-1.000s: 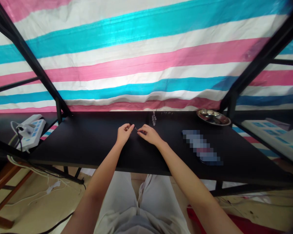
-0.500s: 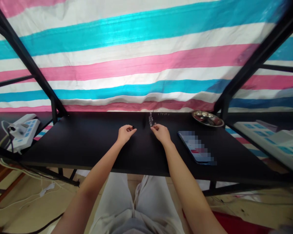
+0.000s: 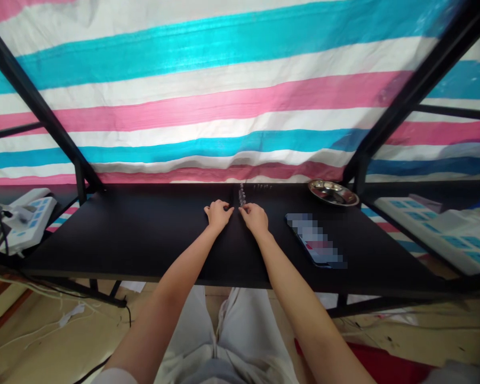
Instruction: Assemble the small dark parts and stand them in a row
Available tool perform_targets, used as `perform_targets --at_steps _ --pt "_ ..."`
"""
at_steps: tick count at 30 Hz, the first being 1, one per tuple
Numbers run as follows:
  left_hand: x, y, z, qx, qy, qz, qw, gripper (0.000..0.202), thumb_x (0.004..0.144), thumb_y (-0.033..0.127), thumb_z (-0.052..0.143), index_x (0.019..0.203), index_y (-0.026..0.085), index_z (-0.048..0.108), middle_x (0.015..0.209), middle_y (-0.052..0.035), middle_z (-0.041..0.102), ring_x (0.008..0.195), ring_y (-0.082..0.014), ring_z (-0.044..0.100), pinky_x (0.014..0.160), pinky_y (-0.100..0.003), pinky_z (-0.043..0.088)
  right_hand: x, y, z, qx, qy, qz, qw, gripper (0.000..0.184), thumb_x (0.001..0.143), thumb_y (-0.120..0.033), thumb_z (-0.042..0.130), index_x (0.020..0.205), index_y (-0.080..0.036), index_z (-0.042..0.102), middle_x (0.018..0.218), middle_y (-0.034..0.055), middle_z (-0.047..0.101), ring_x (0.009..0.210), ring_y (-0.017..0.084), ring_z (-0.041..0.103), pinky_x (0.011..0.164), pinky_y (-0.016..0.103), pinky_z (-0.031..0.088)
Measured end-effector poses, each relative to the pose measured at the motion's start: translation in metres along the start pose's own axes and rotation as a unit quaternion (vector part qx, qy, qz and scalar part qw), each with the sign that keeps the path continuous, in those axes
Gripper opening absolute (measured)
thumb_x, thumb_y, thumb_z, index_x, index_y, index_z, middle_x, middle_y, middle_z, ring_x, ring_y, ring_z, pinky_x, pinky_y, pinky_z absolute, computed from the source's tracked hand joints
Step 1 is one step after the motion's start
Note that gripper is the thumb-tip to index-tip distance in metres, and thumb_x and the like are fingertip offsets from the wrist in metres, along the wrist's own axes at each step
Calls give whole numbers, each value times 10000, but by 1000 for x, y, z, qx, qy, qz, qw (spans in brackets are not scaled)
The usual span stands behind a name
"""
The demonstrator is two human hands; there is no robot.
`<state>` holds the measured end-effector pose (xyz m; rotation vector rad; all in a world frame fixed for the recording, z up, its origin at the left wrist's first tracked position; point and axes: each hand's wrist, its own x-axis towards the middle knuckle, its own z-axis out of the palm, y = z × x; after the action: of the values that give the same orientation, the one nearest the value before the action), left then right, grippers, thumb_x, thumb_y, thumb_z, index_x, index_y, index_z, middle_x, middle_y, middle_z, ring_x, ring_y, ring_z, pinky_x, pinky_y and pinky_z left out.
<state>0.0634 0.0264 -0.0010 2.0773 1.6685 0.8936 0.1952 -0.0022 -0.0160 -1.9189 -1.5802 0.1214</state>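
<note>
**A:** What fills the view, starting with the biggest thing?

**B:** A striped tarpaulin in pink, turquoise and white (image 3: 224,101) hangs as a backdrop behind a long matte black table (image 3: 144,234) — take that table as the landmark. Slanted black metal frame bars (image 3: 40,112) rise from its far corners.

**A:** And on the table?

**B:** Towards its right side lies a flat rectangular phone with a blurred screen (image 3: 315,240). At the far right corner sits a shallow round steel dish (image 3: 333,192). Off the table's left end rests a white power strip with blue switches (image 3: 24,218).

**A:** Where are the hands?

**B:** Both reach to the far middle of the table, close together. The left hand (image 3: 218,214) has its fingers curled, tips drawn together at the row's left side; whether it pinches anything is too small to tell. The right hand (image 3: 254,218) is also curled, thumb and forefinger pressed together just beside a short row of tiny clear bead-like pieces (image 3: 242,196) — these stand near the table's far edge, right at the fingertips. A line of tiny dark specks (image 3: 264,186) lies just right of them.
</note>
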Motion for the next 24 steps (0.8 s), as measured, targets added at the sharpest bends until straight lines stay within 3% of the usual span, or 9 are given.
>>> perform_targets --at_steps 6,10,15,20,24 --pt "3 -3 10 47 8 32 998 148 743 328 601 787 205 672 944 -77 614 957 -258 475 844 -424 282 1 -1 2 -20 -31 17 999 214 803 -334 492 868 -211 655 888 71 648 787 191 587 646 278 411" --pt "2 -3 10 68 2 20 997 179 727 364 614 788 207 676 954 -83 597 965 -271 461 830 -433 299 1 -3 -2 -33 -54 30 998 234 798 -338 499 909 -200 652 940 91 646 849 223 593 693 310 417" --pt "-7 -6 -2 69 10 18 997 308 705 391 633 965 225 627 1046 -91 569 1021 -276 440 855 -429 296 -2 0 -9 -38 -74 49 995 285 755 -369 562 958 -183 632 969 101 641 902 236 584 727 324 414" --pt "-17 -8 -21 79 51 84 992 399 785 279 538 1183 256 519 1147 -85 543 1063 -249 431 880 -400 281 -4 2 -11 -47 -67 38 996 265 754 -350 558 957 -191 619 894 78 646 872 220 578 700 306 405" --pt "-23 -5 -25 106 42 136 984 420 829 260 450 1248 265 476 1193 -85 521 1084 -239 421 887 -404 274 -5 -1 -11 -54 -69 32 996 263 764 -344 546 963 -187 615 917 83 638 876 223 568 694 312 395"
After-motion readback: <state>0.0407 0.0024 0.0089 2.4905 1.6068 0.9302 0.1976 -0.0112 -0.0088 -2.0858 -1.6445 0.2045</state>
